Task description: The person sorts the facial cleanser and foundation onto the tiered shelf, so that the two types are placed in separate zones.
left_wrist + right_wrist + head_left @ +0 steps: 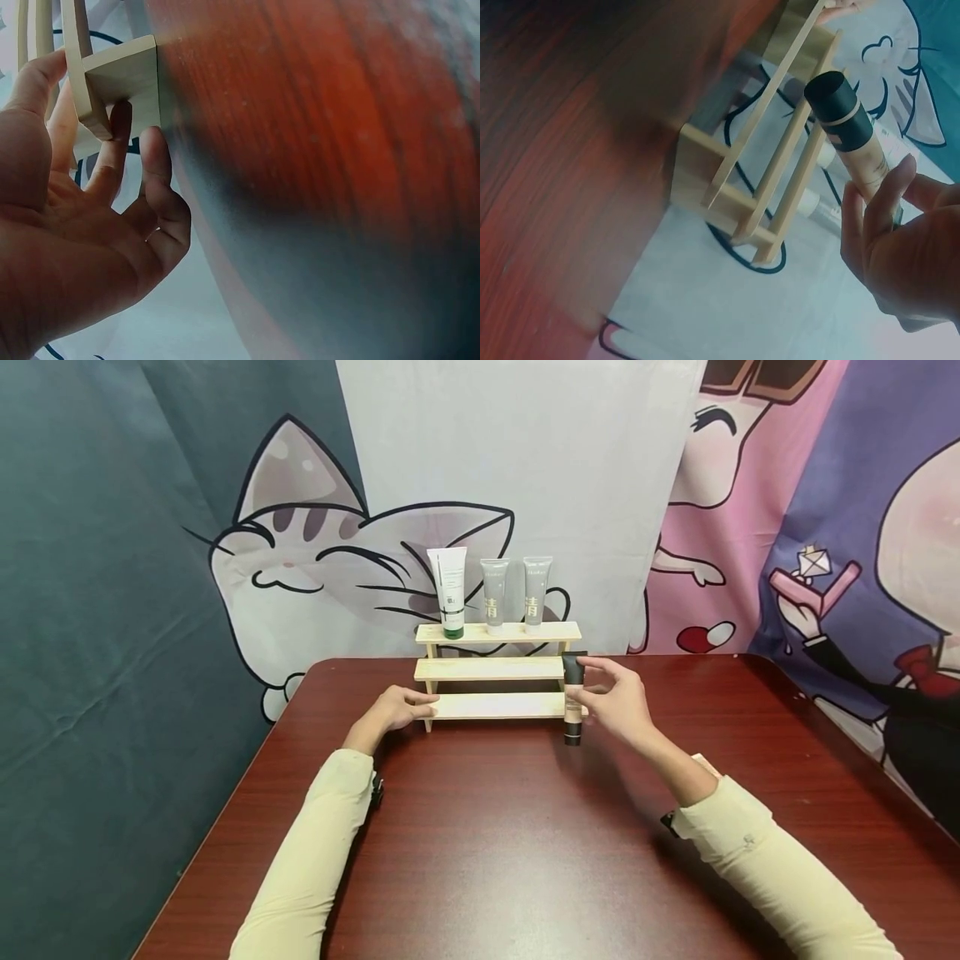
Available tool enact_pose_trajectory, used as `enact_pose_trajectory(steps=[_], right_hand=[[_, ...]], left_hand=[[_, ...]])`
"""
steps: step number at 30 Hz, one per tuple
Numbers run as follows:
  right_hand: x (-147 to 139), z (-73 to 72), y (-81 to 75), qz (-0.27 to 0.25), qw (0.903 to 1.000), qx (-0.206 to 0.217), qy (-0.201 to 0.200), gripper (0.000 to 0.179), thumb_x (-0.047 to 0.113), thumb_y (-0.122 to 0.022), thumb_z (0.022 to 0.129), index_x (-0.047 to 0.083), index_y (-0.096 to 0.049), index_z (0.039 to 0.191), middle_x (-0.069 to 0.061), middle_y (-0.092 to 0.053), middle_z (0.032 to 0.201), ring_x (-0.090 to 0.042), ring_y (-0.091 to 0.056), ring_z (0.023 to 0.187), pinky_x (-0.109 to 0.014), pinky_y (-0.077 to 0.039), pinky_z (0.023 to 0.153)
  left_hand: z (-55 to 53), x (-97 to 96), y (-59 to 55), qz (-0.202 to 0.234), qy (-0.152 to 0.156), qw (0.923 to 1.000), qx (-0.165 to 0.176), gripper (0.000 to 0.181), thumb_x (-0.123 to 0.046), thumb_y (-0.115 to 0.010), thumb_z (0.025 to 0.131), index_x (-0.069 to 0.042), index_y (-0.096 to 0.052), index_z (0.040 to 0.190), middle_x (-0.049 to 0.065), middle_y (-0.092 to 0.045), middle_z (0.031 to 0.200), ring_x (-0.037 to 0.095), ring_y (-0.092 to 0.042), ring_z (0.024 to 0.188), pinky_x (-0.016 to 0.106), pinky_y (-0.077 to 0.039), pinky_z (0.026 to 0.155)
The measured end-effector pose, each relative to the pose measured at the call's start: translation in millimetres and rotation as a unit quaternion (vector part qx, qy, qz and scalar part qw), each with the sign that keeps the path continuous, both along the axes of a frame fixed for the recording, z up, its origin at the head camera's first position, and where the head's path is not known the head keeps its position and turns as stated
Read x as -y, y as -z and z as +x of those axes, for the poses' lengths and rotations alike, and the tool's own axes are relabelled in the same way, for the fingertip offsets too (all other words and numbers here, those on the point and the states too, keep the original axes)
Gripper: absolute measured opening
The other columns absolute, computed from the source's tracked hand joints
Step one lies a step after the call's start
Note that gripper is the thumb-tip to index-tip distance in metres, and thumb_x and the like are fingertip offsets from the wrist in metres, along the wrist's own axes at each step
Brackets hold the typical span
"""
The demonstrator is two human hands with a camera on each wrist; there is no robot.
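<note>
A three-step wooden display rack (pixel 487 706) stands on the table. At its left end my left hand (pixel 396 706) grips the lowest step; in the left wrist view the fingers (pixel 112 161) reach round the step's end. A beige squeeze tube with a black cap (pixel 573 702) is in my right hand (pixel 618 697), pinched between thumb and fingers, cap down, in front of the rack's right end. From the right wrist, the tube's black cap (pixel 836 105) shows apart from the steps. On the top step stand a white tube with a green cap (pixel 450 593) and two grey tubes (pixel 494 597).
The dark red wooden table (pixel 480 860) extends toward me from the rack. Behind it hangs a cartoon-printed cloth (pixel 600 460). A small pale object (pixel 705 766) is partly hidden behind my right forearm.
</note>
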State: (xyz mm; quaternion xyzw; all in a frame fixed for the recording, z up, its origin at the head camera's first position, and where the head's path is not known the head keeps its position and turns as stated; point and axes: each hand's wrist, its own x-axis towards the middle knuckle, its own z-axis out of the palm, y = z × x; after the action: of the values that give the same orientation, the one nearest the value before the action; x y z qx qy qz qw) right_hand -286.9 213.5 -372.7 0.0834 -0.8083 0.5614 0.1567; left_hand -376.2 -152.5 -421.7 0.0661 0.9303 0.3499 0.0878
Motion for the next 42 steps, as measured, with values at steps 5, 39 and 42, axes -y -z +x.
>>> enact_pose_trajectory(steps=[5,39,42], right_hand=[[15,-3.1,-0.4,-0.018,0.9995,-0.026,-0.003,0.049,0.0,-0.081,0.083,0.003,-0.065,0.13,-0.022,-0.068,0.12,-0.017,-0.072,0.085,-0.041,-0.057,0.048],[110,-53.2,-10.6,-0.101,0.9886,-0.101,-0.048,0.044,-0.004,-0.077,0.085,0.002,-0.064,0.127,-0.015,-0.063,0.122,-0.033,-0.071,0.096,-0.044,-0.059,0.054],[115,-57.5,-11.4,-0.1,0.9871,-0.111,-0.057,0.045,-0.004,-0.077,0.085,0.002,-0.064,0.128,-0.013,-0.062,0.122,-0.031,-0.072,0.094,-0.049,-0.059,0.056]], left_hand=[[1.6,-0.4,-0.5,0.002,-0.001,1.0,0.001,0.035,-0.032,-0.075,0.092,-0.023,-0.073,0.126,0.017,-0.055,0.144,0.033,-0.046,0.137,0.044,-0.038,0.111],[2.5,0.3,-2.0,0.004,0.002,1.0,-0.003,0.036,-0.032,-0.075,0.092,-0.022,-0.073,0.126,0.019,-0.053,0.145,0.033,-0.044,0.138,0.044,-0.036,0.113],[2.4,-0.8,-2.1,0.007,0.003,1.0,-0.005,0.036,-0.031,-0.076,0.091,-0.021,-0.073,0.126,0.018,-0.054,0.144,0.033,-0.045,0.138,0.043,-0.036,0.113]])
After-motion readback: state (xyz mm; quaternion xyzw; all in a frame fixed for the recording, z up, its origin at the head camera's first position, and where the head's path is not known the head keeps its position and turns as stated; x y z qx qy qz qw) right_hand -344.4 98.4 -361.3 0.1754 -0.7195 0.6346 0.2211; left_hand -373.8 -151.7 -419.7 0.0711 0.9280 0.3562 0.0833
